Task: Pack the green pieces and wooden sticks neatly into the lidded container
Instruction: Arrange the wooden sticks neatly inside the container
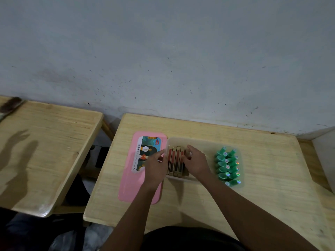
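Observation:
A translucent white container (203, 142) sits on the wooden desk. Several wooden sticks (175, 160) with red faces stand on edge side by side in its left end. Several green pieces (228, 165) lie in two neat rows in its right end. My left hand (156, 164) touches the left side of the stick row at the container's left wall, fingers lightly curled. My right hand (196, 161) presses against the right side of the sticks, fingers curled round the outermost one; a ring shows on one finger. The pink lid (126, 180) with a picture label lies flat just left of the container.
The desk (272, 187) butts against a grey wall. A second wooden desk (45, 151) stands to the left across a narrow gap. A pale box edge (324, 156) shows at the far right.

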Demonstrator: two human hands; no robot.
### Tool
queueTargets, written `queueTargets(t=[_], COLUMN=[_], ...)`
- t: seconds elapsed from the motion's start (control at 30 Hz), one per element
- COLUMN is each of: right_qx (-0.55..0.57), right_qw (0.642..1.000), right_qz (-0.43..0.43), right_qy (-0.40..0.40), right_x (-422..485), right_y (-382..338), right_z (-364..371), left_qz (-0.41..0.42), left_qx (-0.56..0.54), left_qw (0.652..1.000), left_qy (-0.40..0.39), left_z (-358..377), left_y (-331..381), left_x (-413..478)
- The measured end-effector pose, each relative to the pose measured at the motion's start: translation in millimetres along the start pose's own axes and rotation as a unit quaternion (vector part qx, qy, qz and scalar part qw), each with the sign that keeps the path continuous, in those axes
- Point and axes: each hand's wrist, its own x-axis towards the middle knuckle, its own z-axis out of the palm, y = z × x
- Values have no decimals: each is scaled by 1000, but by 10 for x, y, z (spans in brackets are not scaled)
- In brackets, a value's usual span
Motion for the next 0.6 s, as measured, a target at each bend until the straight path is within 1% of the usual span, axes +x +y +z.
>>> queueTargets(t=[0.23,0.3,0.37,0.43,0.5,0.6], right_qx=[-12,-1,19,25,12,-64], right_qw=[1000,1000,998,996,996,991], right_qz=[-2,1,12,41,79,107], right_qy=[-24,2,51,71,38,-43], right_x=[39,44,52,72,70,36], right_y=[-32,8,86,173,229,261], right_z=[-39,-44,-66,-90,-106,-71], left_qz=[-1,-4,-9,-11,-9,-7], left_qx=[-6,-8,-12,-13,-14,-11], left_qw=[1000,1000,1000,1000,1000,1000], left_qy=[-1,0,0,2,5,8], left_z=[-6,-4,4,10,14,20], left_y=[3,-6,-11,-15,-19,-36], left_x=[-6,0,5,2,1,9])
